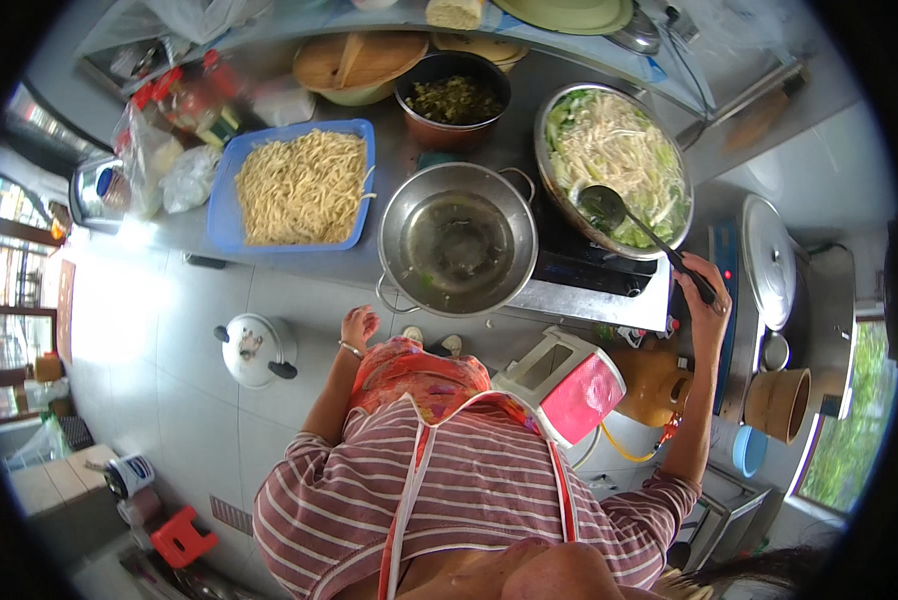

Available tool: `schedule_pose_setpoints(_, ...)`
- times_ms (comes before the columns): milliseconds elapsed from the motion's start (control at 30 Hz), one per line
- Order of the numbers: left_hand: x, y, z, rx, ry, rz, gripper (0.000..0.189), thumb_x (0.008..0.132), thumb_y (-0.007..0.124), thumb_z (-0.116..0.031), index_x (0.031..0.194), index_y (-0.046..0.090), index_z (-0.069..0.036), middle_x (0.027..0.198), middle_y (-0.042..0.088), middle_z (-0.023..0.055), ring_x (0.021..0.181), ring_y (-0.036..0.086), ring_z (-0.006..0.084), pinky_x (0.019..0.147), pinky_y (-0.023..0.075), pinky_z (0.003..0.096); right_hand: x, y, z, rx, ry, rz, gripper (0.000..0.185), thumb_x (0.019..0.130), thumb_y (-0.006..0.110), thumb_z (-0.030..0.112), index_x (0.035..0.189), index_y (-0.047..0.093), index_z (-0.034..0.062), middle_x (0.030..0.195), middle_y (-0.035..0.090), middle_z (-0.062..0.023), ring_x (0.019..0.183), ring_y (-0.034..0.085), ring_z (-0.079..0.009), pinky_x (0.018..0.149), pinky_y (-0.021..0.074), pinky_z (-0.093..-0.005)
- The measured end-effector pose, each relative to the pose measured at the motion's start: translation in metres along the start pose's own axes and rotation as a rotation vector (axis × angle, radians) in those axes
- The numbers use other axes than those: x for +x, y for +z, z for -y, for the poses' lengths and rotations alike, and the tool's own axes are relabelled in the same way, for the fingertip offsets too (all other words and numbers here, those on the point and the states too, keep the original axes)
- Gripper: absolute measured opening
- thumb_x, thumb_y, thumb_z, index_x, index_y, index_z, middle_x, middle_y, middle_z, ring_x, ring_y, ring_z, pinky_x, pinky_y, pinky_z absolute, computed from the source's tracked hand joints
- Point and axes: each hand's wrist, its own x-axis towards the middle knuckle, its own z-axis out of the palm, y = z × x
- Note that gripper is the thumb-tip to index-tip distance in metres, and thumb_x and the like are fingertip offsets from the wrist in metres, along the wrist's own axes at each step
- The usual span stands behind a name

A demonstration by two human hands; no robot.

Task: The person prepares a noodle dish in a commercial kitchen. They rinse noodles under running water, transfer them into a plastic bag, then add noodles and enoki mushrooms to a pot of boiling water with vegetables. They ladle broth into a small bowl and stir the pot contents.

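Observation:
My right hand (pixel 705 296) grips the dark handle of a ladle (pixel 605 205), whose bowl rests among leafy greens and pale shredded strands in a wide metal pan (pixel 548 176). That pan stands on a black-topped stove (pixel 591 274). Loosely curled and holding nothing, my left hand (pixel 360 326) hangs by my apron (pixel 426 379), below a two-handled steel basin (pixel 396 225). A shallow layer of clear liquid with a few small bits lies in the basin. To its left, noodles (pixel 306 187) fill a blue plastic tray (pixel 216 206).
Behind the basin stands a pot of dark chopped greens (pixel 456 101), beside a wooden lid (pixel 359 64). Red-capped bottles (pixel 194 101) crowd the back left. A lidded pot (pixel 258 349) sits on the floor; a gas cylinder (pixel 648 382) is under the counter. A large metal lid (pixel 770 259) lies right.

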Motion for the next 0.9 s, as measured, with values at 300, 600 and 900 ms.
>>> schedule_pose_setpoints(300,-0.009,0.006,-0.001,-0.054,-0.013,-0.028,0.018,0.089,0.065,-0.018,0.103,0.063,-0.006,0.083,0.065,0.0089,0.071,0.066,0.0199,0.064,0.0564,0.0319,0.015,-0.011,0.006,-0.205,-0.155,0.005,0.023,0.084,0.062,-0.009,0.105,0.066,0.0003,0.113,0.066,-0.0136,0.101,0.063,-0.0186,0.087,0.0536,-0.0303)
schedule_pose_setpoints(600,-0.006,0.005,-0.001,-0.041,-0.068,-0.058,0.023,0.088,0.069,-0.02,0.107,0.062,-0.008,0.089,0.066,0.0095,0.078,0.066,0.0214,0.067,0.0548,0.0309,0.037,-0.038,0.025,0.037,0.017,-0.258,0.021,0.093,0.061,0.013,0.106,0.066,-0.0038,0.092,0.066,-0.0104,0.076,0.069,-0.0193,0.075,0.0566,-0.0298)
schedule_pose_setpoints(900,-0.01,0.008,-0.005,-0.057,-0.052,-0.056,0.023,0.084,0.072,-0.018,0.103,0.063,-0.008,0.082,0.066,0.009,0.071,0.066,0.0214,0.062,0.0556,0.03,0.073,-0.028,-0.015,0.275,0.259,-0.243,0.022,0.094,0.06,0.018,0.105,0.067,-0.0001,0.081,0.069,-0.0081,0.067,0.069,-0.0157,0.062,0.0563,-0.0269)
